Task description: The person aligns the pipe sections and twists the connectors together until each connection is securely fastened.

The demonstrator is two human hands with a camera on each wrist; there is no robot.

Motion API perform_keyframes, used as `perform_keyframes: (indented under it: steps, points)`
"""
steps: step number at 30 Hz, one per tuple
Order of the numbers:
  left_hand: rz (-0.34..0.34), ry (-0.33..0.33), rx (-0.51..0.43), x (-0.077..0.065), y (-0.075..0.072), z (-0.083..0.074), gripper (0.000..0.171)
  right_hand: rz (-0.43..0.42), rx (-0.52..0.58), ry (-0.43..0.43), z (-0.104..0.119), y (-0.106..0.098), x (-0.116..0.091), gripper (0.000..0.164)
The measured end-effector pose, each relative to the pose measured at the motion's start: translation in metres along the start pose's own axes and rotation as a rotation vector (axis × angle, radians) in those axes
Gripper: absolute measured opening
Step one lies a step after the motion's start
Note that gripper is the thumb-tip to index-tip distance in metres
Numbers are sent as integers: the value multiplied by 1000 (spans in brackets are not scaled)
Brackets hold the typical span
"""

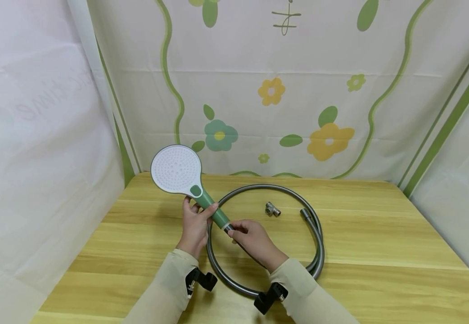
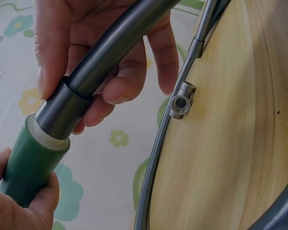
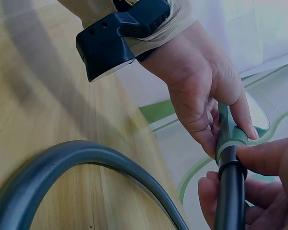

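Note:
A green and white shower head [image 1: 176,169] is held above the table, its round spray face turned up toward the head camera. My left hand [image 1: 195,225] grips its green handle [image 2: 31,163], fingers behind and thumb across the front. At the handle's lower end, my right hand [image 1: 254,240] pinches the dark hose nut [image 2: 62,108] between thumb and fingers. The nut sits against the white collar at the handle's end; whether the threads are engaged cannot be seen. From it the grey shower hose [image 1: 264,186] runs down and loops over the table.
Inside the hose loop lies a small metal angle valve or tee fitting [image 1: 272,209]. The hose's other end [image 1: 305,213] rests at the loop's right. A wooden table [image 1: 380,234] carries everything, with printed fabric walls [image 1: 234,90] behind and at both sides.

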State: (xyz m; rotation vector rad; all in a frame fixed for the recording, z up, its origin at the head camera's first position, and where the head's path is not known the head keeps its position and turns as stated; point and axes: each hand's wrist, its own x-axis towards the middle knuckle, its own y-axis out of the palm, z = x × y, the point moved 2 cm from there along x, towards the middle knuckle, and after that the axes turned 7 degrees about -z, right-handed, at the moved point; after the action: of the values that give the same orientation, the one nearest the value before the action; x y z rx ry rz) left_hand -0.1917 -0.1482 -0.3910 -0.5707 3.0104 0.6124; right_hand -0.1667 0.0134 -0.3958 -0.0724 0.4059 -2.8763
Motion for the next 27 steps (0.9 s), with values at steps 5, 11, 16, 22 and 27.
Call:
perform_keyframes:
  steps: [5, 11, 16, 22, 27]
  points:
    - [1, 1, -2, 0, 0, 0, 88, 21, 37, 23, 0, 0, 0, 35]
    - [-9, -3, -6, 1, 1, 1, 88, 28, 47, 40, 0, 0, 1, 35]
    - [-14, 1, -14, 2, 1, 1, 87, 25, 42, 35, -1, -1, 1, 35]
    - [-22, 1, -26, 2, 2, 2, 86, -15, -56, 16, -3, -1, 2, 37]
    - [-22, 2, -33, 2, 2, 2, 86, -69, -129, -40, 2, -3, -1, 40]
